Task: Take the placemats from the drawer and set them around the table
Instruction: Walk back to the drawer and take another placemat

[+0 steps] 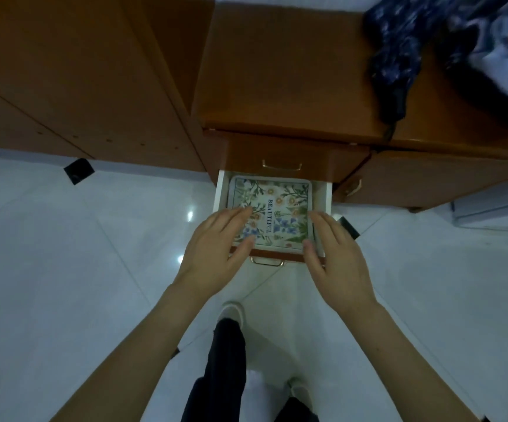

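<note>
The placemat [272, 208] in the drawer [220, 193] bears one legible word, "BEAUTIFUL", printed sideways between the left hand [216, 242] and right hand [334, 254].

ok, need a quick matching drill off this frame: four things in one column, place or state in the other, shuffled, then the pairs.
Things:
1. floral printed placemat
2. white-walled pulled-out drawer
3. dark blue flowered cloth
4. brass handle of the upper drawer

Places or states:
A. on top of the brown wooden cabinet
B. lying flat inside the drawer
C. open, above the white tiled floor
D. on a shut drawer front

Pairs: 1-B, 2-C, 3-A, 4-D

The left hand and right hand reach for the placemat's near corners.
</note>
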### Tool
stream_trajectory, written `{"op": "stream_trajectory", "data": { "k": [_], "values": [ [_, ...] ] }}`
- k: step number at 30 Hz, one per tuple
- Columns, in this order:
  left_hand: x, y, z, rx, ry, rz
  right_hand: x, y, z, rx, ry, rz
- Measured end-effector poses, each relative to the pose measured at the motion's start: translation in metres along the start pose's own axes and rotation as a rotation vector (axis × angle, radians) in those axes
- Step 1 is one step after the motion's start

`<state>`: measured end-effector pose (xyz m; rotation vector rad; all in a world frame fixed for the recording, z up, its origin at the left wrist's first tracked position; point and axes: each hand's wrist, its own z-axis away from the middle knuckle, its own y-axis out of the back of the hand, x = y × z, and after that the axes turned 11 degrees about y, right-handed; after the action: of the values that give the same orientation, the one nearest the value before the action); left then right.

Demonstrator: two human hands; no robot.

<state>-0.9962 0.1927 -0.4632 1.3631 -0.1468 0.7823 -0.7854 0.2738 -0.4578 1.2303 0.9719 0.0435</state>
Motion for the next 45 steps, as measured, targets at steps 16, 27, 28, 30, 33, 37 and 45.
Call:
{"op": "stream_trajectory", "data": {
  "k": [16, 27, 28, 30, 33, 37, 45],
  "values": [
    [-0.107, -0.111, -0.1, -0.245, 0.069, 0.006, 0.103, -0.138, -0.061, -0.23, -0.102, -0.006],
    [-0.123, -0.151, -0.143, -0.53, 0.144, 0.002, 0.15, -0.179, -0.086, -0.517, -0.296, -0.218],
    [-0.126, -0.157, -0.15, -0.554, 0.148, -0.019, 0.157, -0.186, -0.09, -0.552, -0.301, -0.219],
    [-0.133, -0.171, -0.161, -0.591, 0.166, -0.068, 0.169, -0.201, -0.096, -0.619, -0.306, -0.196],
    [-0.14, -0.188, -0.169, -0.641, 0.144, -0.181, 0.181, -0.218, -0.099, -0.728, -0.27, -0.151],
    [-0.147, -0.204, -0.167, -0.723, 0.1, -0.217, 0.192, -0.228, -0.103, -0.814, -0.127, -0.02],
    [-0.15, -0.211, -0.17, -0.724, 0.02, -0.341, 0.193, -0.225, -0.11, -0.943, 0.308, 0.324]
  ]
}}
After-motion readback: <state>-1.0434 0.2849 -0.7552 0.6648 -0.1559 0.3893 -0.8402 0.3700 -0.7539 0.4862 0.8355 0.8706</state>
